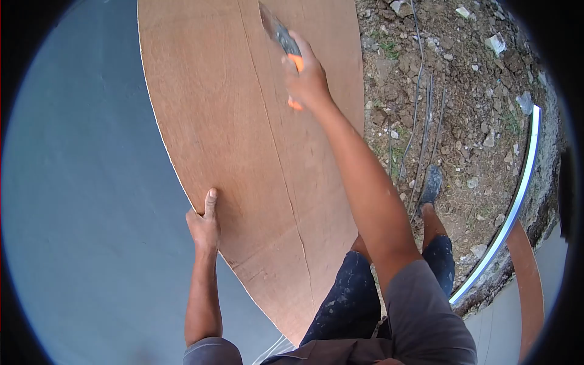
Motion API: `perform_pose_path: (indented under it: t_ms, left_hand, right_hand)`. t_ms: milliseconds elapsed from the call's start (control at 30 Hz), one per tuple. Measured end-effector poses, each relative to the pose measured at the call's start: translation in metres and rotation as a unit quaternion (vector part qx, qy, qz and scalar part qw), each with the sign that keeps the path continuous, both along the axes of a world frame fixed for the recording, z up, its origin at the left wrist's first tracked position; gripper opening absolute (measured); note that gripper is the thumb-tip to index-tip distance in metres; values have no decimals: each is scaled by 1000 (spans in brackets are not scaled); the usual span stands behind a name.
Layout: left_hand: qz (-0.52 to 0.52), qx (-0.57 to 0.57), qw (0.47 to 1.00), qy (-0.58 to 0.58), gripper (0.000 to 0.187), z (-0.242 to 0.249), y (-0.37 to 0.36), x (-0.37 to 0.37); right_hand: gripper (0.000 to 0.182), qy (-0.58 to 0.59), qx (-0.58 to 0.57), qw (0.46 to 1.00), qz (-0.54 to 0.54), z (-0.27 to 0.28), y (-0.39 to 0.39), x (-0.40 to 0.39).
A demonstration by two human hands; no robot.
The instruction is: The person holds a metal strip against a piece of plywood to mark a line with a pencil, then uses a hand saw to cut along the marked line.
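A large brown wooden board (243, 152) stretches from the top of the view down to my body, with a dark line running along its length. My left hand (205, 224) grips the board's left edge, thumb on top and the other fingers hidden below. In my right hand (309, 76), over the board's upper part, is the orange handle of a hand saw (283, 38). The saw's dark blade points up and left near the line; it is slightly blurred, and whether it touches the wood I cannot tell.
Smooth grey surface (91, 182) fills the left side. Rocky soil (480, 140) with thin rods or cables lies to the right, where my foot (431, 185) stands. A long pale metal strip (514, 222) and a brown strip (527, 286) are at the far right.
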State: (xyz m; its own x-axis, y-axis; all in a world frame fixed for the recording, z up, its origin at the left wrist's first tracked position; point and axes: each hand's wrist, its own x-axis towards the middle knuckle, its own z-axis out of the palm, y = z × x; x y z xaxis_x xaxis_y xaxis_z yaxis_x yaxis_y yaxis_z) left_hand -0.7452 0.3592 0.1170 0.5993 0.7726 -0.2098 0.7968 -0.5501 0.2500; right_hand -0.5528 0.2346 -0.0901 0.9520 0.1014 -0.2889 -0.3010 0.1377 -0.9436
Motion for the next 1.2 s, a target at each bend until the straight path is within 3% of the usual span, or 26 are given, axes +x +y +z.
perform_pose_path:
  t_ms: [33,100,200,267,333,400,433,467,500,567,667,733,767,867,967,1067,1133,1200]
  left_hand:
    - [30,-17,999,20,61,3,0,-2]
    - [30,-12,999,39,60,6,3,-10]
    - [6,-26,1000,-3,59,0,7,-8]
    - [-4,-26,999,-45,60,1,5,-5]
    - [26,-26,999,34,61,8,2,-1]
    - [-8,-21,1000,-17,61,-2,-2,6]
    - [-33,-12,999,-35,62,2,-3,-2]
    - [-28,-7,999,-23,62,3,-2,-6]
    - [-3,-8,1000,-3,61,3,1,-5]
    - [23,-19,999,24,61,7,2,-9]
    - [8,-34,999,-5,61,10,-5,-1]
    - [21,-37,997,63,60,13,-12,-1]
    - [-7,-17,1000,17,59,8,-11,-4]
    - [9,-21,1000,-9,58,1,-2,-5]
    - [30,-35,998,40,56,8,-1,-11]
    - [5,-10,1000,2,55,4,2,-3]
    - [63,-37,997,0,54,6,9,-9]
    - [42,-64,996,-56,54,18,-20,-14]
  right_hand:
    - [53,87,47,994,39,3,10,18]
    - [53,89,54,995,15,1,6,-36]
    - [53,-73,10,994,-85,3,-35,-160]
    - [53,38,44,998,-34,40,-63,-187]
    - [53,3,22,999,-45,34,-48,-166]
    - [52,-49,-10,997,-56,10,-21,-89]
    - [49,122,37,991,44,37,-25,-35]
    - [48,165,75,979,92,30,-12,2]
    - [48,171,82,977,94,23,-5,-11]
    - [52,62,27,998,14,7,1,-37]
    - [59,67,48,996,-34,21,-23,-111]
    - [60,66,59,995,-40,24,-32,-109]
    - [60,103,89,990,-25,22,-35,-100]
    - [58,53,35,998,4,-10,-28,-55]
    - [55,152,49,983,92,1,-11,-25]
    - [53,36,56,998,-9,-5,2,-30]
    - [54,57,39,997,26,1,-3,-24]
    - [56,38,13,998,56,12,-9,-14]
